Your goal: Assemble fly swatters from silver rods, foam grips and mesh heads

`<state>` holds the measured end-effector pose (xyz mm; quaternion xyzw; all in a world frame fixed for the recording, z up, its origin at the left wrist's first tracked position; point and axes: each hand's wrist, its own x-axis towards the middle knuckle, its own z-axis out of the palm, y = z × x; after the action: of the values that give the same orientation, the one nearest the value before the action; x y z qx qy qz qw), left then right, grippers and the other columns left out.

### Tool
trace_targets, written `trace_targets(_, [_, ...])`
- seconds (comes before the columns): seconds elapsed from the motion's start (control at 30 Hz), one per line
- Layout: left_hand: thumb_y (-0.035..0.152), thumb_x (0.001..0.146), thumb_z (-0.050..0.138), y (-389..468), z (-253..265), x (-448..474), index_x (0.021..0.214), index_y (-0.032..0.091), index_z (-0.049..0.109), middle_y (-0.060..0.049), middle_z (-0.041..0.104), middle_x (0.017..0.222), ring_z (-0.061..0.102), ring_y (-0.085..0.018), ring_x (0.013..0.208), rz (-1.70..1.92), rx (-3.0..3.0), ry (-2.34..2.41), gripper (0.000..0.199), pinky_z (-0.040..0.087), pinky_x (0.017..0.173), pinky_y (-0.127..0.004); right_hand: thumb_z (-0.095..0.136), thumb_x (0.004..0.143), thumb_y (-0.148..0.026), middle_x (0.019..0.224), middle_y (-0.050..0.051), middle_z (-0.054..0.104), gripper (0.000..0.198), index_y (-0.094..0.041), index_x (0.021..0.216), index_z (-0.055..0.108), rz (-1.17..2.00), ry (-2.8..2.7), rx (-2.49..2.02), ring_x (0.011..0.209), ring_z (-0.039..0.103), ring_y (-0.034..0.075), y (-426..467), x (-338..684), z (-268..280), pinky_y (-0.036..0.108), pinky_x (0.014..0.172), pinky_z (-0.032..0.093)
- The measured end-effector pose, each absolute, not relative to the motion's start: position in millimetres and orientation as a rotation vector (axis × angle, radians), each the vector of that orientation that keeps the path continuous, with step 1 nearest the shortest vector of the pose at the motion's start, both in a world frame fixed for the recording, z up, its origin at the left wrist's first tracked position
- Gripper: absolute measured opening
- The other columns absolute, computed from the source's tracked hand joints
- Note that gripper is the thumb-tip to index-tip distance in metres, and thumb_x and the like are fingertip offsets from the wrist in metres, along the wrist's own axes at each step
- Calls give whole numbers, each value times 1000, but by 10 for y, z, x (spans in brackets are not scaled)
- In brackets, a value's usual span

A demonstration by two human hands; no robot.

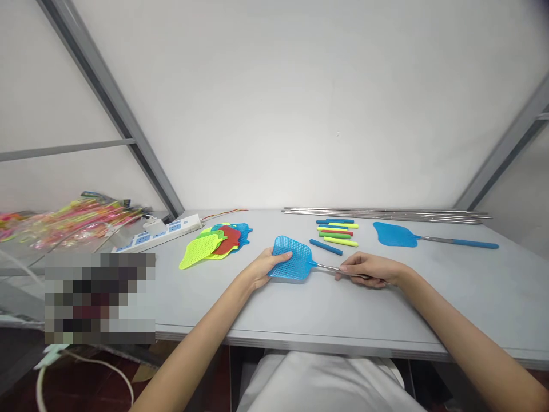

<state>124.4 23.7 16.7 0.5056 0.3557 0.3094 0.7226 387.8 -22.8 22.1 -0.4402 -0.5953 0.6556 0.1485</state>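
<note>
My left hand (262, 269) pinches the left edge of a blue fly swatter head (295, 260), thumb on top of the mesh. A thin metal rod (328, 267) meets the neck of this head, and my right hand (364, 270) is closed around that rod. Part of the rod is hidden under my right fingers. Just behind my hands lie several foam-like grip sleeves (338, 235) in blue, yellow, green and red, with one blue sleeve (326, 247) nearest. To the right rests a whole blue fly swatter (397, 234) with a blue grip.
Overlapping swatter heads (201, 250) in yellow, green, red and blue lie to the left. Long metal rods (386, 215) run along the wall. A white power strip (163, 233) and bagged colourful items (81, 220) sit farther left. The grey table's (300, 320) front edge is close to my body.
</note>
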Motion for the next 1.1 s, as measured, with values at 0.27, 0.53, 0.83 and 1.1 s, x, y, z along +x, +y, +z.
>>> trace_targets(0.27, [29, 62, 61, 214, 141, 1268, 93, 10, 54, -12, 58, 96, 56, -20, 82, 672, 1148, 785, 37, 41, 79, -35, 44, 73, -43, 41, -8, 31, 36, -13, 88, 57, 1950, -1689, -1267, 26, 16, 0, -217, 3820, 201, 13, 21, 10])
trace_targets(0.53, [29, 61, 61, 206, 70, 1313, 92, 11, 55, -12, 57, 97, 55, -20, 82, 735, 1219, 765, 37, 40, 79, -36, 43, 73, -44, 39, -8, 30, 37, -13, 87, 56, 1917, -1709, -1258, 26, 17, 1, -199, 3835, 157, 13, 21, 13])
trace_targets(0.83, [30, 61, 61, 189, 70, 1320, 91, 10, 56, -11, 58, 95, 56, -19, 79, 764, 1256, 756, 37, 41, 76, -35, 41, 74, -45, 41, -8, 29, 37, -13, 84, 56, 1987, -1647, -1237, 26, 14, 0, -235, 3823, 163, 12, 21, 10])
trace_targets(1.1, [33, 58, 62, 190, 62, 1331, 87, 11, 58, -9, 60, 90, 57, -18, 76, 792, 1300, 807, 36, 42, 74, -32, 40, 74, -45, 41, -9, 28, 36, -13, 83, 55, 2077, -1571, -1236, 26, 13, 0, -225, 3807, 166, 12, 21, 9])
